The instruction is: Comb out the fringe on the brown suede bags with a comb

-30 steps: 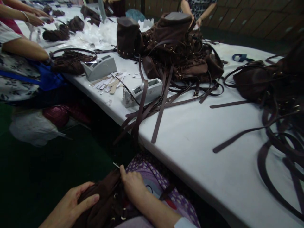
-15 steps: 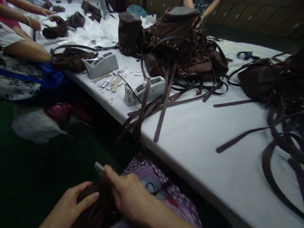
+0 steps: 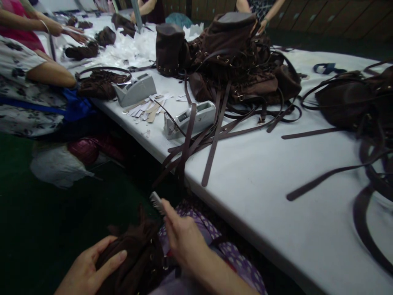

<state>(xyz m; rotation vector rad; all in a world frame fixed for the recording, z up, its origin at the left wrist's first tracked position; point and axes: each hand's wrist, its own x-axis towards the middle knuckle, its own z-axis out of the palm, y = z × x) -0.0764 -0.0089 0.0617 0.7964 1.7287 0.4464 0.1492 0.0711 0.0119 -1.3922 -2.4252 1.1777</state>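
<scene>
A dark brown bag with small metal eyelets rests on my lap, over a purple dotted cloth. My left hand grips the bag's left side, thumb on top and fingers over the edge. In my right hand is a pale brush with short bristles, its head sticking out past my fingers. The brush is held above and right of the bag, apart from it. Most of the brush's handle is hidden inside my fist.
On the white table stand two tape dispensers beside paper strips. Brown bags are piled behind, their straps hanging over the edge. More bags lie right. Co-workers' arms reach in at left and back.
My right hand has lifted the brush off the bag, up and to the right. My left hand keeps its hold on the bag. The view has shifted slightly.
</scene>
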